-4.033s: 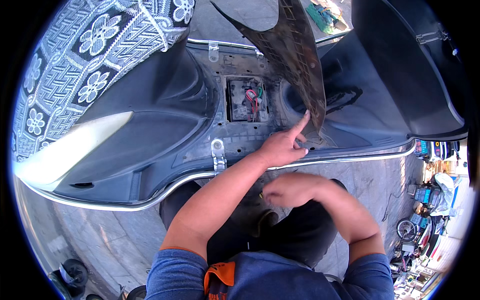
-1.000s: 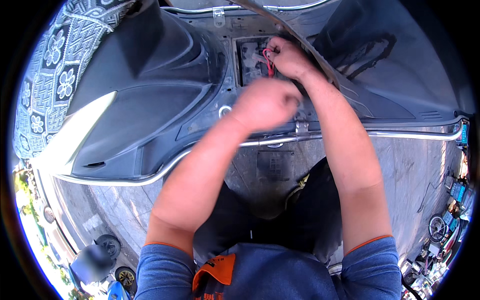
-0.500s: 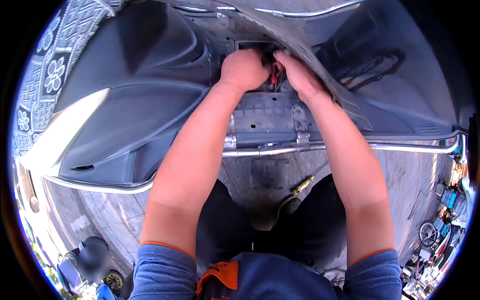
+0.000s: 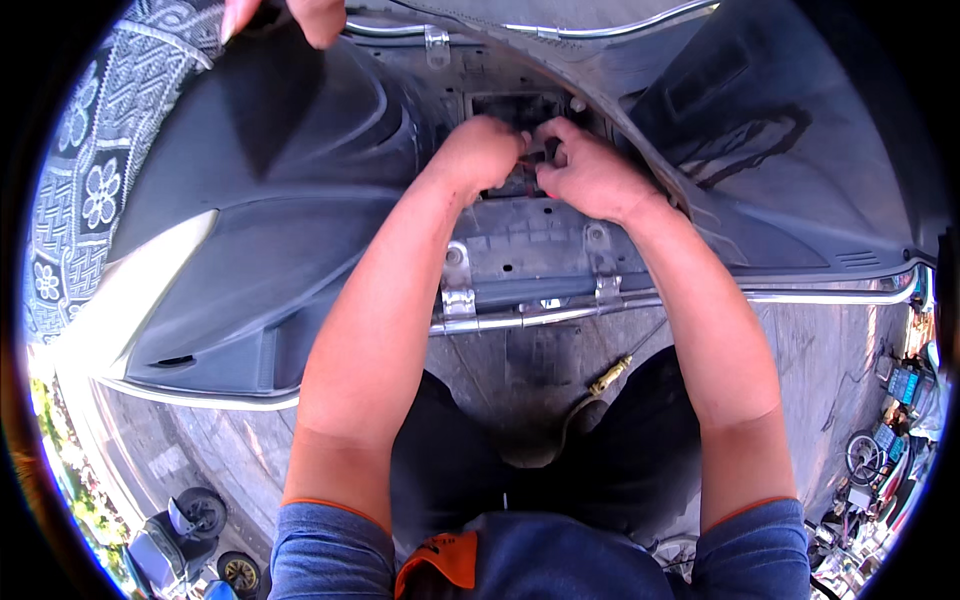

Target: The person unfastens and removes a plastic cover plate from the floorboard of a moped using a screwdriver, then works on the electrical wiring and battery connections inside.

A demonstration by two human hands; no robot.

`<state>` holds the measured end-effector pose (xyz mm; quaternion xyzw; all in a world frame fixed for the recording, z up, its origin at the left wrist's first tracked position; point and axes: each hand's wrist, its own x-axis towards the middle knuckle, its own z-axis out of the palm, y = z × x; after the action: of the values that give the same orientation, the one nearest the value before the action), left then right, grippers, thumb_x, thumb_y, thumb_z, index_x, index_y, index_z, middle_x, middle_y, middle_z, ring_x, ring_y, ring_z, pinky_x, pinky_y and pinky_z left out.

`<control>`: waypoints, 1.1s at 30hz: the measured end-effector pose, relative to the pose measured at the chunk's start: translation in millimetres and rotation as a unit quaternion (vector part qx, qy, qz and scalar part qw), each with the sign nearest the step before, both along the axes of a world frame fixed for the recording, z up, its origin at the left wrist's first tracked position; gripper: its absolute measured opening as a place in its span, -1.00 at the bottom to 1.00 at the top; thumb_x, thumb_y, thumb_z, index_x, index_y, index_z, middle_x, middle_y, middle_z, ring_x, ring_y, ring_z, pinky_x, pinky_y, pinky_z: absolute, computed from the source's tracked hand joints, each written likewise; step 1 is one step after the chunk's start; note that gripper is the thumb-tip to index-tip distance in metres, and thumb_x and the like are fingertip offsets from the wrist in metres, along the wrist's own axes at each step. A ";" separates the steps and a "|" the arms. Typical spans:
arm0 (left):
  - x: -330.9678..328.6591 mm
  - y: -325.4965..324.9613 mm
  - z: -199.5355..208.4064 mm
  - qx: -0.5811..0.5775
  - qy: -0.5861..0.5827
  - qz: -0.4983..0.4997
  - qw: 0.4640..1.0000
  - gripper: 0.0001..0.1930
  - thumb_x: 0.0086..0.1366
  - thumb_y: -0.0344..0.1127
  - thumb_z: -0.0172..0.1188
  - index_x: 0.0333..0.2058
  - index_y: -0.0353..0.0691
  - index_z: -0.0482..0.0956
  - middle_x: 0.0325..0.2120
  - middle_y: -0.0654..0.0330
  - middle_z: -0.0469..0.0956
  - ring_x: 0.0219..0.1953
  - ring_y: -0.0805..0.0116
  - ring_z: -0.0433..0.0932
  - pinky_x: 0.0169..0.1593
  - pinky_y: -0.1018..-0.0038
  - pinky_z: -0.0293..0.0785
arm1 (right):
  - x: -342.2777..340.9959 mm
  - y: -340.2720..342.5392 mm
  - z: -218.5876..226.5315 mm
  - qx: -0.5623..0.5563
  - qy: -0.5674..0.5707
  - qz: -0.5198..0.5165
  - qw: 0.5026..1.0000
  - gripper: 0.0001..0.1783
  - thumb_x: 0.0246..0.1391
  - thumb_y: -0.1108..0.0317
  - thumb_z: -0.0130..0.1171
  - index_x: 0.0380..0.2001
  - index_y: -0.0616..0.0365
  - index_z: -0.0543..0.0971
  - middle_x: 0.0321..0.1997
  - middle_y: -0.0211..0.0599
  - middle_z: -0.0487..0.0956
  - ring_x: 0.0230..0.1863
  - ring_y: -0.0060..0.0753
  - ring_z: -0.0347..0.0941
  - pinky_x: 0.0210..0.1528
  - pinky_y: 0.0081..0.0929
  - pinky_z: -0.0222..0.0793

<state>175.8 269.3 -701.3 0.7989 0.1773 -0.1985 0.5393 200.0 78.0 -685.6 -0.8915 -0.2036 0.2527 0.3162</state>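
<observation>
My left hand (image 4: 485, 152) and my right hand (image 4: 590, 170) meet over a dark square opening (image 4: 505, 103) in the scooter's floorboard frame (image 4: 520, 235). The fingers of both are closed, thumbs and fingertips pinched towards each other. Dark, thin bits that look like wiring (image 4: 530, 158) show between them, but what each hand grips is mostly hidden. A little red shows just under my right fingers. A grey floor mat (image 4: 610, 108) is folded up and lies along my right forearm. Two metal brackets (image 4: 457, 265) stand at the frame's near edge.
A chrome rail (image 4: 520, 318) runs along the near side. Another person's hand (image 4: 318, 15) is at the top left, by a patterned seat cover (image 4: 100, 195). On the ground, a yellow hose fitting (image 4: 610, 375) lies between my knees. A parked scooter (image 4: 165, 550) is lower left.
Both my hands have shifted slightly nearer to me, and my right hand has turned so its fingers curl in. The red wires are now mostly covered. Another person's hand has appeared at the top left.
</observation>
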 end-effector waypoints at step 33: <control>-6.7 -13.3 -12.5 -0.225 -0.073 0.072 0.969 -0.67 0.45 -0.52 0.25 0.14 -0.38 0.73 -0.10 0.19 0.77 -0.08 0.44 0.69 0.08 0.46 0.58 | 11.2 -20.6 -34.6 0.139 -0.151 -0.054 0.977 -0.83 0.42 0.25 0.26 -0.04 0.00 0.72 -0.04 -0.22 0.66 0.04 0.07 0.64 0.06 -0.05 0.53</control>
<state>169.1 256.0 -713.8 0.6543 0.1455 -0.1348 0.7297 211.2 57.3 -720.1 -0.8766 -0.2333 0.0668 0.4155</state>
